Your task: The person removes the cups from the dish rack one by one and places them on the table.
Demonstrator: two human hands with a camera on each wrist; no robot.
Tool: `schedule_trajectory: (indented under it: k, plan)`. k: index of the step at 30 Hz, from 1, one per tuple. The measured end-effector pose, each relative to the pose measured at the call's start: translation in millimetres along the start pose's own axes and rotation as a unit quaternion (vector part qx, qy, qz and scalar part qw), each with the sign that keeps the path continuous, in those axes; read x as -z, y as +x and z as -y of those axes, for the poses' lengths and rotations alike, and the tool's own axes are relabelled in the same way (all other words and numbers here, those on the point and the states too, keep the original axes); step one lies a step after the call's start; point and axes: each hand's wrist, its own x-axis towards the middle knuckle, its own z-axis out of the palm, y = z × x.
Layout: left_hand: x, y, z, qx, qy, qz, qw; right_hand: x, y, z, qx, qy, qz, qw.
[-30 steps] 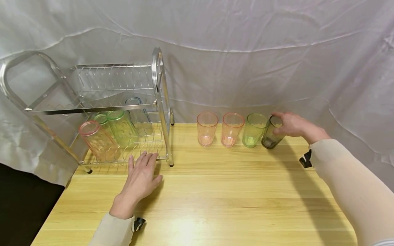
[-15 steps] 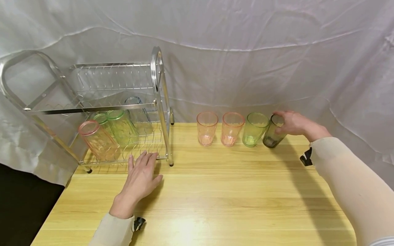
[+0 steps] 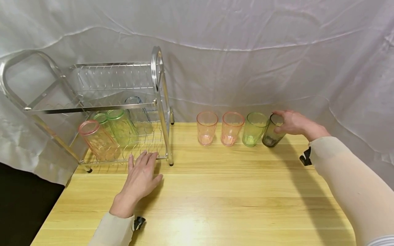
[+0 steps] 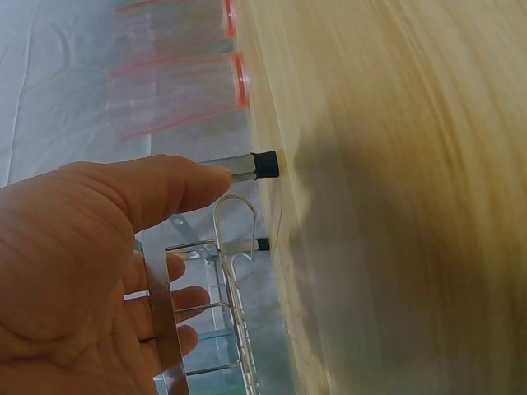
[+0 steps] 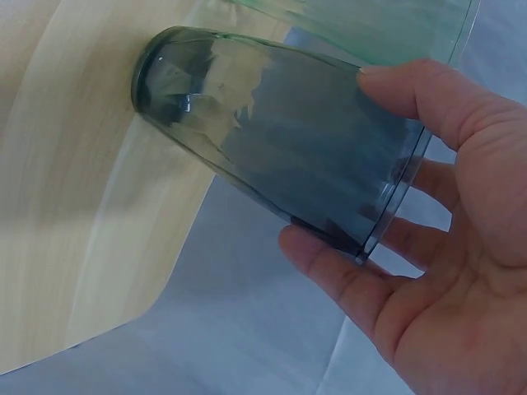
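Observation:
My right hand point(image 3: 293, 123) grips a smoky grey drinking glass point(image 3: 272, 133) near its rim, thumb on one side and fingers on the other; the glass's base is at the table. To its left stand a green glass point(image 3: 254, 131), a pink glass point(image 3: 232, 131) and another pink glass point(image 3: 207, 130), all upright in a row. Fingers extended, my left hand point(image 3: 140, 181) rests by the lower front rail of a metal dish rack point(image 3: 167, 136) and holds nothing. In the left wrist view some of its fingers are partly hidden behind the rail point(image 4: 165, 309).
On the rack's lower tier lean a pink glass point(image 3: 100, 143), two green glasses point(image 3: 123, 128) and a bluish clear glass point(image 3: 141, 121). The upper tier point(image 3: 114, 78) has wire slots. Behind the wooden table point(image 3: 221, 198) hangs a grey cloth point(image 3: 234, 75).
The grey glass and my right hand have shifted very slightly right, a little apart from the green glass. My left hand stays where it was.

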Motion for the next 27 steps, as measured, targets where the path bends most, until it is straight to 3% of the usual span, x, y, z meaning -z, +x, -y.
schedule_trajectory:
  k: [27]
  plan:
    - [-0.9,0.0,0.2,0.001,0.005,-0.007,1.0,3.2,5.3,-3.0,0.003,0.004,0.01,0.9999]
